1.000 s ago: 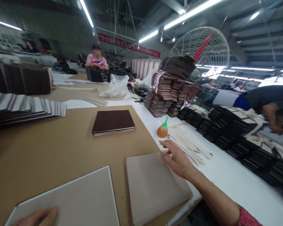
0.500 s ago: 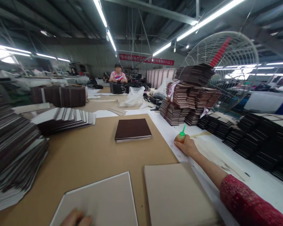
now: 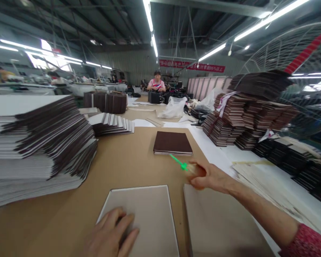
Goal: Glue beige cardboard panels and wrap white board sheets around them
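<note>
Brought a rounded amber squeeze bottle (image 3: pixel 193 172) with a thin green nozzle (image 3: pixel 183 166) in from the white strip since the earlier frame, tipping it from upright to slanting leftward. Hold it beyond the far right corner of a pale grey-beige rectangular panel with a white edge (image 3: pixel 153 208), above the brown-covered counter (image 3: pixel 131 164), right hand (image 3: pixel 203 175) curled round its belly. Rest the left hand (image 3: pixel 112 228) over that panel, fingers loosely parted; cannot tell, through blur, how firmly pressed. See a small dark-brown stack of flat pieces (image 3: pixel 172 142) beyond the panel, and a plain grey-beige slab (image 3: pixel 216 221) just right of it. Judge the bottle light, soft-walled, perhaps slick, apt to drip if squeezed while tilted; best gripped round the belly, clear of the nozzle. Judge the panel stiff and light, best steadied flat-fingered or lifted by its edges.
</note>
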Available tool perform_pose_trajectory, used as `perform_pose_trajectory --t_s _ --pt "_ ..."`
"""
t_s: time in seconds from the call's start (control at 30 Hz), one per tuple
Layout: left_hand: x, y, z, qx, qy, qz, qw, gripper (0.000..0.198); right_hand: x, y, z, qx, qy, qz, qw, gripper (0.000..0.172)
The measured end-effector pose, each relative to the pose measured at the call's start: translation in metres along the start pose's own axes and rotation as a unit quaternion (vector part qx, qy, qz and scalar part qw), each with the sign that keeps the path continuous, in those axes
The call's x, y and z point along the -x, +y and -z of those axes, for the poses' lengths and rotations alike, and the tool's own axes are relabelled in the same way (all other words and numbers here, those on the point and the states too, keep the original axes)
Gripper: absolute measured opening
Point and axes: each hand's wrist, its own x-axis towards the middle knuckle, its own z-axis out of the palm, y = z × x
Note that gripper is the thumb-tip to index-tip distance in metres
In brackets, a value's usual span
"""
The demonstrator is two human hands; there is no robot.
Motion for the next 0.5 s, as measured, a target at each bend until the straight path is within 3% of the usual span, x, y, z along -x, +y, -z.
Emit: perform_pose_trajectory --t_s 0.07,0.2,0.3,0.4,0.5 --pt "-0.002 0.012 0.015 0.033 -0.047 0.047 0.997 0.028 -0.006 -0.018 -0.015 -0.021 -0.021 0.001 1.0 0.064" --pt "-0.006 0.026 0.03 0.07 -0.096 0.101 0.988 0.028 -0.019 -0.045 -0.039 -0.067 -0.07 0.061 0.993 0.041" --pt "-0.007 0.028 0.032 0.088 -0.097 0.112 0.985 0.028 -0.028 -0.062 -0.058 -0.122 -0.109 0.081 0.983 0.041" --pt "-0.007 0.027 0.033 0.097 -0.087 0.11 0.985 0.026 -0.036 -0.075 -0.08 -0.132 -0.094 0.078 0.984 0.046" --pt "-0.007 0.027 0.033 0.104 -0.081 0.107 0.986 0.026 -0.044 -0.084 -0.103 -0.12 -0.057 0.095 0.987 0.04"
